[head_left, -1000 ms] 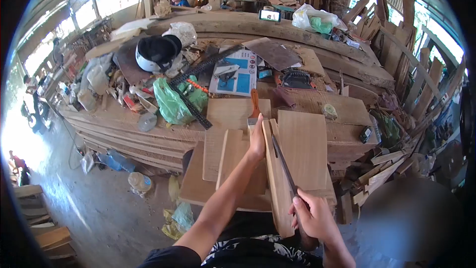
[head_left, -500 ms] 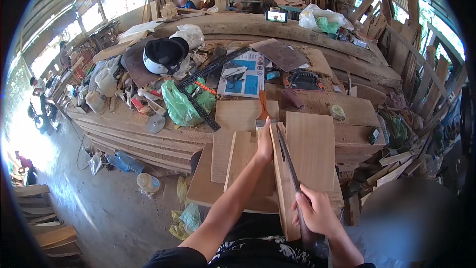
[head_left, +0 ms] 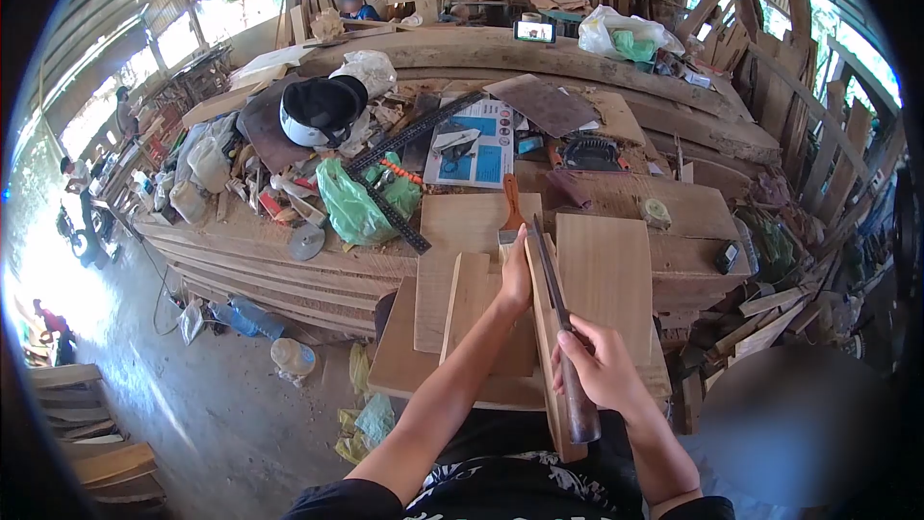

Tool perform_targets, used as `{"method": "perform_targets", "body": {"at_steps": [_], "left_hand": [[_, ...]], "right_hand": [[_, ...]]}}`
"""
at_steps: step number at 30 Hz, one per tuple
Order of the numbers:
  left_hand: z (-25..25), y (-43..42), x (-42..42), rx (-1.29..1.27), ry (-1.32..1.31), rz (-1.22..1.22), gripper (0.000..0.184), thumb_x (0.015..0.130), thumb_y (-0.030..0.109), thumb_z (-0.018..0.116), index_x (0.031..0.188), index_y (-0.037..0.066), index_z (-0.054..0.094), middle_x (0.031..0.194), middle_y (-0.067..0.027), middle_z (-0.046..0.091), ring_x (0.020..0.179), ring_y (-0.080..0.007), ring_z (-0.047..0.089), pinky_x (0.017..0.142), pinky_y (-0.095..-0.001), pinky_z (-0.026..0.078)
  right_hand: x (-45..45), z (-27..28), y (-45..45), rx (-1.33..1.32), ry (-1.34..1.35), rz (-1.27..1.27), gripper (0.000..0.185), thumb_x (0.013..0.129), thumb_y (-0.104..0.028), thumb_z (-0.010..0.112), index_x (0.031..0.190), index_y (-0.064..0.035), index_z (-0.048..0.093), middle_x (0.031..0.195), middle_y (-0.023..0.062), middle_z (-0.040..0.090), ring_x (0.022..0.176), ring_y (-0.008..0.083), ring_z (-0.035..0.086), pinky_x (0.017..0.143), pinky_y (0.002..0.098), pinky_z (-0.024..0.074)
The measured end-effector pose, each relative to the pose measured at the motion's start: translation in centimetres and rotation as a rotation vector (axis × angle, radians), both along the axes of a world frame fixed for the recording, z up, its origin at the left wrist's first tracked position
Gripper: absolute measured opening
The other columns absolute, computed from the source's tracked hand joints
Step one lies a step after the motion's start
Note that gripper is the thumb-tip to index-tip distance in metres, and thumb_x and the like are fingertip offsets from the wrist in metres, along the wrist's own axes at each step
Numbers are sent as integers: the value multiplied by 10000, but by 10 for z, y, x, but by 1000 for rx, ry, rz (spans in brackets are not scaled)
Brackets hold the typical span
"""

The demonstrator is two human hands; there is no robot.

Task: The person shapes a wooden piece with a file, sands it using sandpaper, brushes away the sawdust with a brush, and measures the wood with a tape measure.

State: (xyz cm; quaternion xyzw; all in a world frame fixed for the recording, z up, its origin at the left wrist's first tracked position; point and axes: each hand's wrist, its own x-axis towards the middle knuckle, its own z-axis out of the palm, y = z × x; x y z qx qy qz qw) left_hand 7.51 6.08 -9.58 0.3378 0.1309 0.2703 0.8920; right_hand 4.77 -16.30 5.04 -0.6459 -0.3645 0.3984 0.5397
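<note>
A narrow wooden strip (head_left: 548, 371) points away from my body, its near end by my lap. My left hand (head_left: 517, 279) is closed around its far part. My right hand (head_left: 599, 366) grips a long, dark, tapering file (head_left: 551, 277) by its handle side, and the blade lies along the strip's upper face. Its handle end sticks out below my fingers. Flat wooden panels lie on either side, a wide right one (head_left: 606, 279) and a left one (head_left: 433, 270) with a shorter board (head_left: 465, 303) over it. An orange-handled brush (head_left: 511, 200) rests just beyond my left hand.
A green plastic bag (head_left: 356, 202), a black L-shaped ruler (head_left: 395, 221) and a black-and-white cap (head_left: 321, 108) lie on the stacked planks to the left. A tape roll (head_left: 655, 213) and a tape measure (head_left: 727, 258) sit right. A phone (head_left: 535, 31) stands at the back.
My right hand has pushed the file forward and slightly left along the strip, uncovering more of its handle end. My left hand stays in place on the strip.
</note>
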Motion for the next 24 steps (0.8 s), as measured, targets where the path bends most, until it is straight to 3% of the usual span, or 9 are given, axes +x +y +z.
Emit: {"method": "perform_targets", "body": {"at_steps": [3,7,11,12,14,17,20,21,24], "left_hand": [[-3,-3,2,52,34,51,639,1042,644,347,987,65,610,714,-94,625,557,-238,620,541,-371,538],[-52,13,22,40,0,101,634,1046,637,342,986,64,607,707,-94,625,554,-236,624,530,-361,537],[-63,17,26,18,65,183,643,1042,648,344,972,66,609,697,-98,623,554,-239,618,528,-363,529],[-51,15,22,7,60,153,653,1037,658,341,971,68,612,699,-99,624,555,-241,616,532,-364,525],[-27,8,10,-26,54,54,672,1029,679,336,969,72,617,702,-100,626,558,-246,611,538,-366,518],[-27,9,11,-33,59,24,680,1014,702,352,971,81,624,703,-93,625,562,-244,609,542,-368,514],[-22,7,4,-28,23,-10,677,1002,715,371,979,89,628,703,-83,624,564,-239,606,546,-369,513],[-22,7,3,-44,21,-20,678,999,719,372,980,92,629,703,-81,624,566,-237,606,548,-370,513],[-19,5,2,-37,28,-32,683,999,725,358,976,97,627,708,-79,624,573,-237,606,557,-372,516]], "right_hand": [[-2,3,-9,32,102,-15,219,1088,-157,495,1039,49,552,801,71,619,617,139,673,561,309,577],[-1,11,-21,4,228,21,424,1078,-185,525,1443,27,492,892,71,629,625,139,655,564,279,553],[5,10,-27,62,230,-58,446,1053,-178,575,1452,8,506,901,62,638,634,116,628,573,266,535],[8,10,-23,122,205,-111,424,1041,-165,604,1390,64,531,869,55,652,648,107,638,556,264,532],[30,-2,-15,138,107,-164,426,1035,-176,619,1380,67,555,813,28,637,635,90,624,552,247,504],[70,-31,-3,89,-292,-271,402,1002,-158,644,1334,66,607,784,69,675,641,121,652,582,281,509],[101,-58,9,-67,-526,-365,383,956,-138,659,1285,57,644,865,164,740,743,210,730,675,334,543],[106,-63,13,-82,-566,-394,408,922,-132,660,1291,40,644,1006,244,743,901,330,754,789,383,560],[112,-69,16,-176,-668,-403,427,924,-144,662,1311,35,637,1076,269,727,1013,394,720,859,412,554]]}}
